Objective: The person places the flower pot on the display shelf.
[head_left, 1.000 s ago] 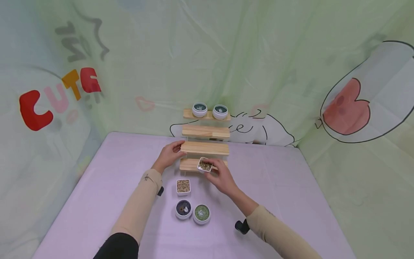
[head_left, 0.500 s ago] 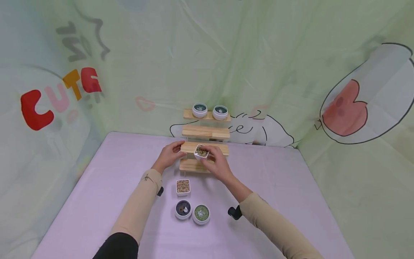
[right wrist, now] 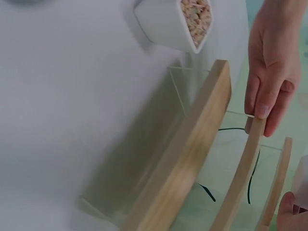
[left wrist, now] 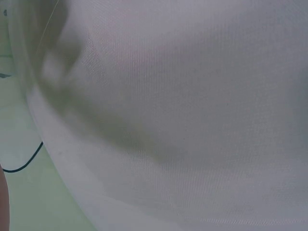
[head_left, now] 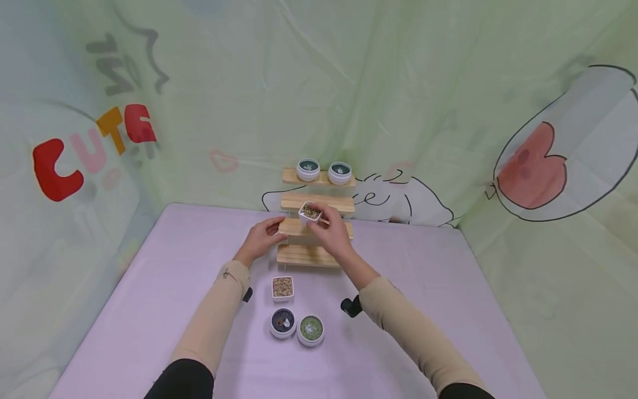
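Pinching one square pot in the right hand, mid-frame; gripping one of four planks in the left hand; showing another square pot and two round pots lower-centre, two more round pots upper-centre; partly hiding the gripped plank behind pot and hand.

A lilac table carries a wooden stand; towards its six o'clock, a square pot and two round pots.
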`<act>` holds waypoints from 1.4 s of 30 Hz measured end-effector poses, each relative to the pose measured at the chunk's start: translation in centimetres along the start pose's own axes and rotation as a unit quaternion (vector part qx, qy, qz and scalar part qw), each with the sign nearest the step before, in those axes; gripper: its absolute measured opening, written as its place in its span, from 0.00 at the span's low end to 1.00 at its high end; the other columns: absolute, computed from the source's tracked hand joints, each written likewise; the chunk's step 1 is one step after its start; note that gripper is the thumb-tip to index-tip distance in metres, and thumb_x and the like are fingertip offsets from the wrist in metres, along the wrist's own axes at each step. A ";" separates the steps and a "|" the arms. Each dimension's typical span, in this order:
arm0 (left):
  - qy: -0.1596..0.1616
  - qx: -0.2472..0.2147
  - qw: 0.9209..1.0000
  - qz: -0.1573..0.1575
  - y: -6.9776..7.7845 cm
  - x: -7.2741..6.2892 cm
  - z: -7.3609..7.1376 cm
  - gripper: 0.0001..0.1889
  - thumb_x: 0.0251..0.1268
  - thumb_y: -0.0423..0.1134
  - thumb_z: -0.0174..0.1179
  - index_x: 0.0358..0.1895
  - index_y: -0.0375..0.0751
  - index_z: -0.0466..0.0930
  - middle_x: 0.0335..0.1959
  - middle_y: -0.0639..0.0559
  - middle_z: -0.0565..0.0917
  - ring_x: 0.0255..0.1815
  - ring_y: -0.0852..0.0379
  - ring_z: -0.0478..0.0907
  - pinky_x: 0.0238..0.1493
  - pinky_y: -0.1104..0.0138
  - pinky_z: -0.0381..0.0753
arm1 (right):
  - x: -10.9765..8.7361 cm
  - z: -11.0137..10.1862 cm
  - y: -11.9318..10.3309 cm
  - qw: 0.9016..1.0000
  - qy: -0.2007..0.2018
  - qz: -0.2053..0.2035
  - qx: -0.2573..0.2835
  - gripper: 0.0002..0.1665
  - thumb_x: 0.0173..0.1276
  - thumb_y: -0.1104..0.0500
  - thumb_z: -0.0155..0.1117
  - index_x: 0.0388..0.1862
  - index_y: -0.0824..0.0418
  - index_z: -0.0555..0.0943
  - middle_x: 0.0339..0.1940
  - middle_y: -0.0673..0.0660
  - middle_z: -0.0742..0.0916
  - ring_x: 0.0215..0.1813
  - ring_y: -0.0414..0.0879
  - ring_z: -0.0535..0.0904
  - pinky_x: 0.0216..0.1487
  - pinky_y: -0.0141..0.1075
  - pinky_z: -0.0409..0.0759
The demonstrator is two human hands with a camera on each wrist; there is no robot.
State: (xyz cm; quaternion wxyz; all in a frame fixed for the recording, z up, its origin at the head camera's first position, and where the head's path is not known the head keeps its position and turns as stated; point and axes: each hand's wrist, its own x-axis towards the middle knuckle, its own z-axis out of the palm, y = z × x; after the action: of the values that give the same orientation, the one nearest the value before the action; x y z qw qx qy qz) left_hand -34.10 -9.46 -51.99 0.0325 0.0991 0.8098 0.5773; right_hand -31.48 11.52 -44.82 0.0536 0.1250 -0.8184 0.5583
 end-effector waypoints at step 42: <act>-0.001 0.004 1.000 0.008 -0.3 0.2 -0.1 0.33 0.61 0.38 0.69 0.69 0.34 0.69 0.68 0.40 0.71 0.67 0.49 0.71 0.67 0.67 0.73 | 5.7 -0.4 0.0 0.989 -0.020 -0.001 -0.146 0.24 0.69 0.60 0.62 0.64 0.58 0.76 0.58 0.60 0.80 0.52 0.48 0.75 0.58 0.38 0.80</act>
State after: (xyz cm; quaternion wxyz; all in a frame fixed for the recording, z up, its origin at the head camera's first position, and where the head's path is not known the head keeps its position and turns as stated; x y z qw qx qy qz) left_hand -34.33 -9.62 -52.23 0.0281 0.1064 0.8111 0.5744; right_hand -37.02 11.10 -43.33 0.0553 0.1276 -0.8918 0.4305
